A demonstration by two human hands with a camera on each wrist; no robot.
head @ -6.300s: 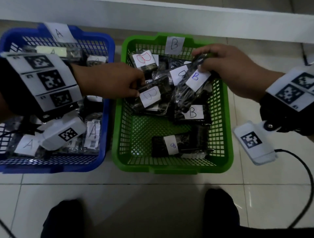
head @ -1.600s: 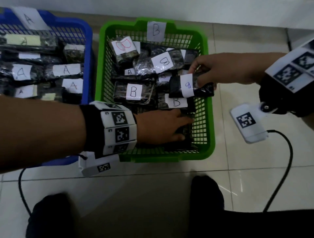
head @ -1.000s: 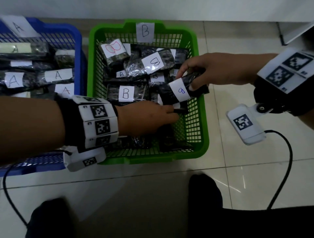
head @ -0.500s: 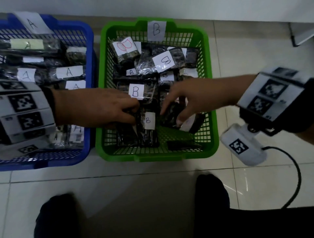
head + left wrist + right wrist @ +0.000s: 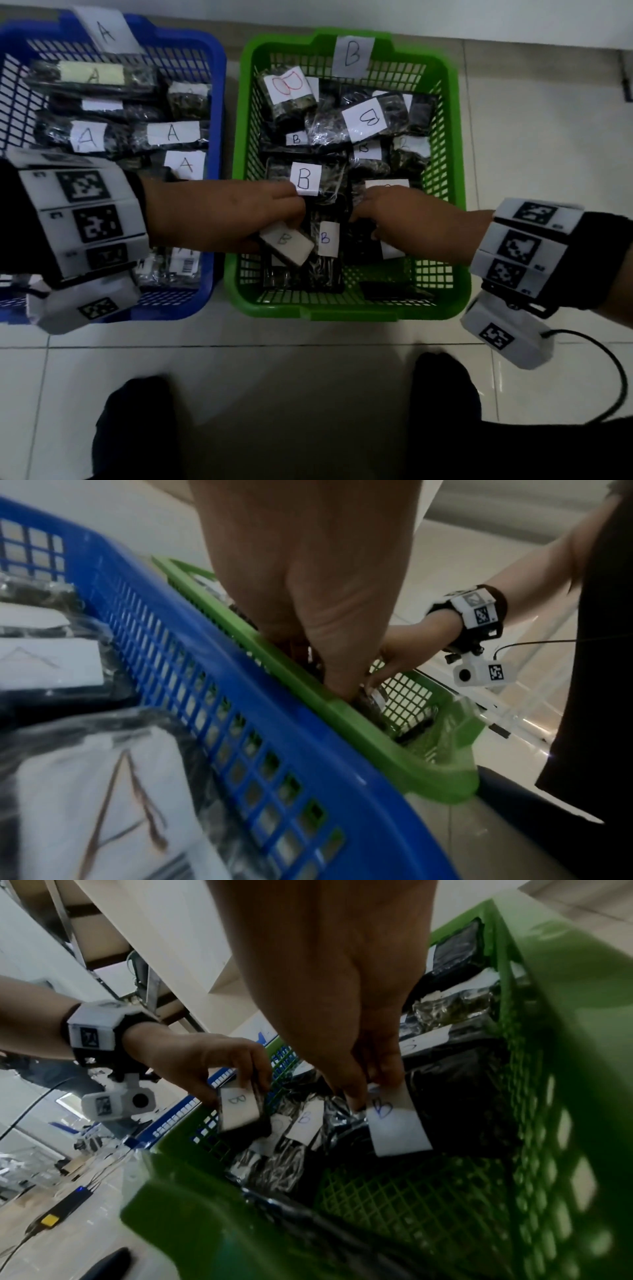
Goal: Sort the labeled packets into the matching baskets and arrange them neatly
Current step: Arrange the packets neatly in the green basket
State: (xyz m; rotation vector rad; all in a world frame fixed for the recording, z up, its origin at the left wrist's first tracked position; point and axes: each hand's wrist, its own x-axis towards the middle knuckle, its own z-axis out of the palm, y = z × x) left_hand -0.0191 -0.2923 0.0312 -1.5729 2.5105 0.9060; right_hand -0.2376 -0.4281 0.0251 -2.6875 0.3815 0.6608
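The green basket (image 5: pixel 349 310) tagged B holds several dark packets with white B labels. My left hand (image 5: pixel 291 226) reaches in over its left wall and pinches a small B packet (image 5: pixel 286 244), tilted and raised off the pile; the same packet (image 5: pixel 240 1110) shows in the right wrist view. My right hand (image 5: pixel 364 224) comes in from the right and pinches the top edge of another B packet (image 5: pixel 397 1123), which lies in the front right of the basket. Between the hands lies a third B packet (image 5: pixel 325 240). The blue basket (image 5: pixel 219 102) tagged A holds A packets.
Both baskets stand side by side on a pale tiled floor (image 5: pixel 531 137), the blue one touching the green one's left. My feet (image 5: pixel 137 428) are just in front. A cable (image 5: pixel 609 377) loops from the right wrist camera. The green basket's front right corner shows bare mesh (image 5: pixel 411 1191).
My right hand has brought its B packet down from the basket's right rim to the front right. My left hand has pulled back to the left and lifted a small B packet.
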